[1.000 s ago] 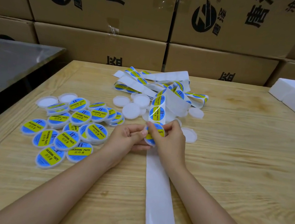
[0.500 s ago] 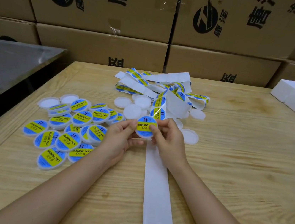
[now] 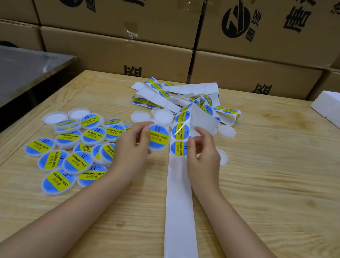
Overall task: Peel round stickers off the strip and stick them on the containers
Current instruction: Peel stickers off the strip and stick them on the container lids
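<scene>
Since half a second ago the two hands have parted. The left hand [image 3: 132, 145] has carried the labelled container [image 3: 158, 137] off toward 9 o'clock and grips its rim between thumb and fingers, with the label facing up. The right hand [image 3: 203, 154] has let go of it and now rests with curled fingers against the right edge of the strip [image 3: 180, 194], beside the nearest sticker [image 3: 179, 148] (whether it pinches the backing I cannot tell). The strip runs along the table [image 3: 274, 195] from 6 o'clock up to a tangled heap at 12 o'clock. At 9 o'clock of the left hand lies a pile of labelled containers [image 3: 73, 155]. Some plain white containers [image 3: 162, 116] lie at 12 o'clock, against that heap. Cardboard boxes [image 3: 114, 55] are stacked behind the table.
</scene>
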`<state>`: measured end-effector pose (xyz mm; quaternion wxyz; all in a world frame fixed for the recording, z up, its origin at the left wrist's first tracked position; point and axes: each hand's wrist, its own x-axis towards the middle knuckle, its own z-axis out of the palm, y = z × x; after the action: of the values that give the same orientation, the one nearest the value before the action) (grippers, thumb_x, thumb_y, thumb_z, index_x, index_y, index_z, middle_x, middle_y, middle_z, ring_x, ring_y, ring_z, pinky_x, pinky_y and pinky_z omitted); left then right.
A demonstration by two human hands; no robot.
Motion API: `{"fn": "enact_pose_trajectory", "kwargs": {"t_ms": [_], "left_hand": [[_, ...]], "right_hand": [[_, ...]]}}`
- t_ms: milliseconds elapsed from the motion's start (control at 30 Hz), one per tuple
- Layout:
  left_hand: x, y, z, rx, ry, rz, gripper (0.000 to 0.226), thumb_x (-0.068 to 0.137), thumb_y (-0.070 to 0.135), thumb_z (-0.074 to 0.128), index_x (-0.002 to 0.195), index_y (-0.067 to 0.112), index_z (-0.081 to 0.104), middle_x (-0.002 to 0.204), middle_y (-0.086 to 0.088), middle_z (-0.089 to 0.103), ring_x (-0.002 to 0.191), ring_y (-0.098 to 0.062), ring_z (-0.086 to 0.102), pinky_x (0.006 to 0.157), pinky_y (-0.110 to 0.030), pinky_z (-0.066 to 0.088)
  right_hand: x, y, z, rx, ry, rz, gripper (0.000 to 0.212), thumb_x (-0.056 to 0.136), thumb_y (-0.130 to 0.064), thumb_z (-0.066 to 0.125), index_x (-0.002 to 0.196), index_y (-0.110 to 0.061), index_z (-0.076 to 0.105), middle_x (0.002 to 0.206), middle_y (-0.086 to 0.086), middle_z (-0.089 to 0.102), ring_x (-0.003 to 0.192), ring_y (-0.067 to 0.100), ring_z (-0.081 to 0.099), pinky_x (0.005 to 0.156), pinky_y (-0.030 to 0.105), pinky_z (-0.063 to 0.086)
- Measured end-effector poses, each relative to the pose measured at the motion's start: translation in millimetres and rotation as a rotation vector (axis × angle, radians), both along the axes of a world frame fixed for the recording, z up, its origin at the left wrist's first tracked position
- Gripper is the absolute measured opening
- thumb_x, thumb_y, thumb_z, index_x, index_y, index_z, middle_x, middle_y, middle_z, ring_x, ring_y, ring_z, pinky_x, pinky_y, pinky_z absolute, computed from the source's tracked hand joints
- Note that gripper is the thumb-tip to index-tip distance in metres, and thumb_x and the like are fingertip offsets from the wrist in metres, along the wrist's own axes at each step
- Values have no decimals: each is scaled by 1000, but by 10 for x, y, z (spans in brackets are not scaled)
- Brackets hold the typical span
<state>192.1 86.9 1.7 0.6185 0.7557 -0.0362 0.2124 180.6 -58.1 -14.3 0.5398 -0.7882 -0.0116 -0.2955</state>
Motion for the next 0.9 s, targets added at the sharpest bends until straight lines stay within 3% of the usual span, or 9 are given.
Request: {"fn": "enact_pose_trajectory", "kwargs": {"t_ms": [100, 167, 233, 333, 500, 733, 833, 900], "left_hand": [[91, 216, 68, 147, -72, 221, 25, 98, 16, 40, 105, 16, 63, 77, 6, 60, 63, -7, 48, 64, -21, 39], [166, 374, 85, 168, -58, 340, 27, 98, 18, 37, 105, 16, 63, 72, 1, 58, 70, -17, 49, 78, -33, 41], [228, 510, 58, 247, -13, 463, 30, 97, 19, 34, 106, 18, 63, 77, -1, 62, 84, -24, 54, 94, -38, 30], [284, 640, -26, 434, 86, 604, 33, 96, 20, 33, 109, 17, 64, 99, -10, 66, 101, -30, 51, 95, -43, 23], [337, 714, -109, 584, 210, 630, 35, 96, 17, 35, 114, 13, 64, 105, -16, 63, 103, -35, 49, 92, -43, 24], [362, 751, -153, 645, 249, 592, 34, 94, 13, 44, 124, 19, 60, 122, -13, 56, 114, -33, 45, 97, -44, 23], [335, 728, -112, 600, 157, 625, 32, 95, 18, 46, 125, 20, 57, 125, -11, 53, 115, -32, 43, 97, -43, 22], [291, 673, -64, 558, 7, 615, 31, 95, 17, 46, 124, 19, 58, 123, -10, 54, 114, -31, 44, 96, -42, 21]], "right_hand": [[59, -120, 0, -234, 30, -309, 39, 86, -14, 60, 124, -11, 53, 109, 4, 59, 104, 26, 48, 91, 33, 32], [101, -196, -29, -353, 176, -444, 49, 83, -23, 61, 130, -15, 48, 128, 6, 49, 120, 30, 37, 101, 38, 24], [119, -249, -76, -435, 325, -478, 56, 83, -28, 60, 135, -17, 42, 138, 6, 38, 130, 29, 26, 105, 39, 15], [129, -290, -126, -530, 470, -465, 51, 86, -28, 57, 133, -14, 41, 143, 9, 32, 134, 31, 20, 104, 41, 14], [126, -320, -126, -636, 575, -405, 30, 92, -16, 45, 121, -11, 49, 131, 8, 44, 122, 32, 33, 100, 38, 25], [129, -345, -104, -550, 478, -370, 42, 93, -25, 51, 133, -12, 42, 133, 12, 44, 121, 33, 34, 98, 37, 27], [139, -304, -52, -344, 243, -326, 45, 91, -30, 58, 130, -9, 49, 127, 12, 49, 117, 32, 37, 95, 27, 25], [122, -250, -6, -201, 117, -232, 34, 88, -31, 63, 117, -13, 60, 118, 5, 57, 114, 26, 45, 93, 23, 29]]}}
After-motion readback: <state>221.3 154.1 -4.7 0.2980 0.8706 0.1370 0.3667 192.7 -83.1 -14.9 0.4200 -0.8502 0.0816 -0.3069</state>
